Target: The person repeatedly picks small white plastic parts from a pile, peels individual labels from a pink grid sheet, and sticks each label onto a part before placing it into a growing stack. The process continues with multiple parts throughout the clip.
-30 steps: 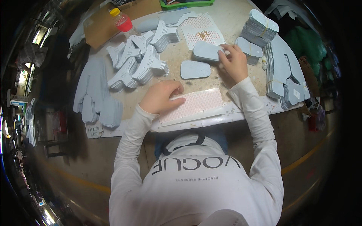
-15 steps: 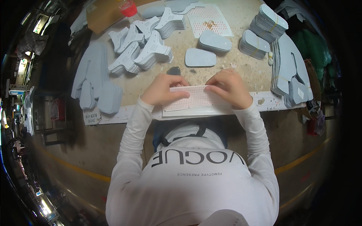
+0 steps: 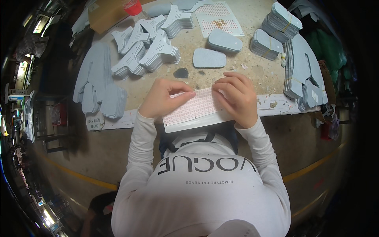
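A white sticker sheet (image 3: pixel 193 106) with rows of small pink-red print lies tilted over the near table edge. My left hand (image 3: pixel 167 96) is closed on its upper left part, thumb on top and fingers beneath. At the sheet's upper right, my right hand (image 3: pixel 237 96) has its fingers curled, with thumb and forefinger pinched at the edge. Whether it also holds a single sticker is hidden. Just beyond my hands rest a flat grey rounded piece (image 3: pixel 209 58) and a small dark scrap (image 3: pixel 181 73).
Stacks of grey Y-shaped pieces (image 3: pixel 160 55) stand at the back left, and long grey pieces (image 3: pixel 98 75) at the left. Banded grey stacks (image 3: pixel 266 44) fill the right. Another printed sheet (image 3: pixel 233 27) bears small brown bits. A red-capped jar (image 3: pixel 134 10) stands far back.
The sticker sheet has tilted, its left end coming down toward me. My left hand moved slightly left; my right hand shifted nearer me and turned, its fingers curling more.
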The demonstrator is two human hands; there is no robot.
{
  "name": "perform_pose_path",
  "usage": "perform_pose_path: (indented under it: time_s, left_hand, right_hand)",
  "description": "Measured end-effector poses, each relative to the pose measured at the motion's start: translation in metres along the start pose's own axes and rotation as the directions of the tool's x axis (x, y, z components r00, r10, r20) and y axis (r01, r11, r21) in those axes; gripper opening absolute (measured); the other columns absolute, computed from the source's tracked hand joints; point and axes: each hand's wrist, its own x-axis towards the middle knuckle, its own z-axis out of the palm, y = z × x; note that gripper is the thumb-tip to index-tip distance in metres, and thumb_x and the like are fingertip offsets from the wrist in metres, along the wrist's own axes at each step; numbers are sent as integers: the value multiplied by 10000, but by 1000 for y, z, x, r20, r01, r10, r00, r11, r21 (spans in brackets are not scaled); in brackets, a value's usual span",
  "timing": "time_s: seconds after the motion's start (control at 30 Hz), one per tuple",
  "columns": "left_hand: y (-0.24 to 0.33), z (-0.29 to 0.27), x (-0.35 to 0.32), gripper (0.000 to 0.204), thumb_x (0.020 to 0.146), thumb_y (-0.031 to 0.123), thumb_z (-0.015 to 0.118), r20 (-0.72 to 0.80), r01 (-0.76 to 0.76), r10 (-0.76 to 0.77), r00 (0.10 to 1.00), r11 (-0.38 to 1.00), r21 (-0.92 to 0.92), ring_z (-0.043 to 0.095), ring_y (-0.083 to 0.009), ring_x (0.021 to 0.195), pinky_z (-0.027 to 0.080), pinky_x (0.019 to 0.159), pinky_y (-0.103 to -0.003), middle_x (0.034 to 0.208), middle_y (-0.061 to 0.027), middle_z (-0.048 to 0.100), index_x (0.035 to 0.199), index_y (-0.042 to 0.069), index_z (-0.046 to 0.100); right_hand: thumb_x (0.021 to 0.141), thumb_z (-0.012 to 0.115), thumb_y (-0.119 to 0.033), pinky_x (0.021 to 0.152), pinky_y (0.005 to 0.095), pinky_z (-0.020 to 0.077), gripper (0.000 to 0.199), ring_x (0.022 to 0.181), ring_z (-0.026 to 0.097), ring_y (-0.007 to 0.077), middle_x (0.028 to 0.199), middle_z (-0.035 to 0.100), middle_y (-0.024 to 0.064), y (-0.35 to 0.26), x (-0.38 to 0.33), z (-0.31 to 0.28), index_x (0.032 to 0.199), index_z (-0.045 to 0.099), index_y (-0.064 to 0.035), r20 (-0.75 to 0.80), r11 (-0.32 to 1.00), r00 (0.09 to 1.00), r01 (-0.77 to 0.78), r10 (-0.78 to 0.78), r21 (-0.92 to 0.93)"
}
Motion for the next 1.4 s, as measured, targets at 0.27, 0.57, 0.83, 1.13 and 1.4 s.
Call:
perform_pose_path:
  time_s: [0.27,0.57,0.83,1.13,1.4]
  left_hand:
    - [0,0,0,158,868,108,730,32,-22,23,999,999,-33,593,-58,686,476,609,-220,755,-38,694,902,-46,735]
    - [-3,3,4,172,877,139,708,17,9,-9,1000,1000,5,562,-66,664,476,636,-241,717,-43,685,889,-32,729]
    - [-11,-15,36,300,834,206,753,102,-315,310,945,785,534,660,-248,886,521,731,-319,987,-97,693,1081,47,692]
    - [-35,8,132,575,725,299,825,187,-449,423,887,691,567,634,-343,1032,523,886,-403,1144,-140,633,1217,95,609]
    - [-35,14,117,535,738,278,802,231,-475,415,880,772,423,649,-321,1013,534,862,-403,1097,-108,614,1207,104,612]
  right_hand:
    - [731,790,-55,793,381,500,211,967,644,282,898,684,47,0,-3,8,912,684,-71,-32,971,994,-99,108,216]
    - [749,735,21,831,331,510,353,894,663,221,907,698,78,-10,-5,14,1090,692,-58,-28,967,988,-144,153,212]
    - [838,715,-72,748,256,519,170,801,666,111,839,714,41,46,14,-13,1003,716,-30,209,773,871,-492,445,401]
    - [829,753,-123,653,268,530,124,676,679,137,737,701,68,100,37,17,890,713,-22,273,827,853,-509,445,240]
    - [810,713,-81,710,346,495,103,847,585,284,903,544,83,87,25,33,872,639,-43,211,985,964,-169,161,21]
